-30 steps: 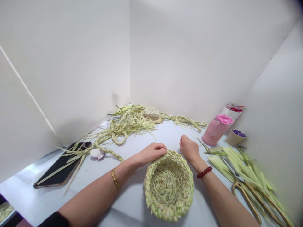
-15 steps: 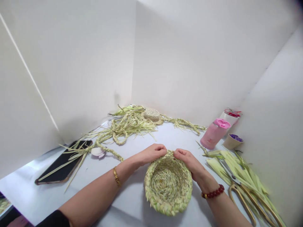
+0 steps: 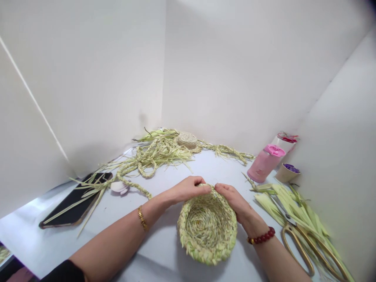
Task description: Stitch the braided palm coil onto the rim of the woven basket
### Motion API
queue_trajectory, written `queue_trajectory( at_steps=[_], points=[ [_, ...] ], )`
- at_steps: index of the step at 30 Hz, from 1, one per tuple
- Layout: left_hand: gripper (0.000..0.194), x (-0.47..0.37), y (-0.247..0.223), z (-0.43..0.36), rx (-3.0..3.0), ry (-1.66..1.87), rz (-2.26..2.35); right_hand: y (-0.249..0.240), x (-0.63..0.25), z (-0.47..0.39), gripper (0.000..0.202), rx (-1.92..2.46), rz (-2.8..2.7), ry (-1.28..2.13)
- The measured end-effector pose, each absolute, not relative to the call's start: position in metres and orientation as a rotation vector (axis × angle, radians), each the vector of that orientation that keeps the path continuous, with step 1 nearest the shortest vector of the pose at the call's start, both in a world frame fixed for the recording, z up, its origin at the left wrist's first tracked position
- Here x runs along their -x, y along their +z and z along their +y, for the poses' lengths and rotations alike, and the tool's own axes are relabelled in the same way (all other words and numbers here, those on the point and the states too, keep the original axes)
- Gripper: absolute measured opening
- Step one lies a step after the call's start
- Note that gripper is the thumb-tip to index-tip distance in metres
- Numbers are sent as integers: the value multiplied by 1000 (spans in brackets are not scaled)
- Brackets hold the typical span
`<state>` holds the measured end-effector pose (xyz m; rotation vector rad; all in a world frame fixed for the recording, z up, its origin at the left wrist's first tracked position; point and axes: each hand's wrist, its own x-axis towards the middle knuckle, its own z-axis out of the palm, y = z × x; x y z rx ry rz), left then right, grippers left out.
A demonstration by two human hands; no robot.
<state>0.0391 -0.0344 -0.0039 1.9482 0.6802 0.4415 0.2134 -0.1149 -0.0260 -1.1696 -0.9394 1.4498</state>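
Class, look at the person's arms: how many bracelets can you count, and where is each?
2: a gold bracelet worn behind the left hand, and a red beaded bracelet worn behind the right hand. The black sleeve could hide more.

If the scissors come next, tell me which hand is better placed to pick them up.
Likely the right hand: the gold-handled scissors lie on its side, among green husks. The left hand is farther, and both hold the rim of the woven basket, so the right would need to let go first.
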Motion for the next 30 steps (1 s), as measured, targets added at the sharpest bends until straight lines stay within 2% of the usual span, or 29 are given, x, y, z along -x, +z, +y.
queue_trajectory(
  at_steps=[4, 10, 15, 18, 22, 27, 30],
  points=[
    [34, -37, -3, -35, -2001, 416, 633, -28, -213, -114, 36, 1120, -963, 1517],
    [29, -37, -6, -38, -2007, 441, 628, -34, -213, -113, 37, 1136, -981, 1575],
    [41, -39, -6, -39, -1978, 497, 630, -31, -212, -114, 41, 1198, -976, 1620],
    [42, -38, -5, -40, -1961, 488, 634, -23, -215, -119, 41, 1263, -1063, 1555],
    [41, -38, -5, -40, -1954, 462, 597, -18, -223, -124, 31, 1375, -1190, 1434],
    [40, -39, -9, -37, -1951, 489, 555, -27, -225, -121, 27, 1280, -1045, 1586],
    [49, -38, -7, -38, -1920, 421, 543, -31, -222, -119, 28, 1195, -983, 1647]
  ],
)
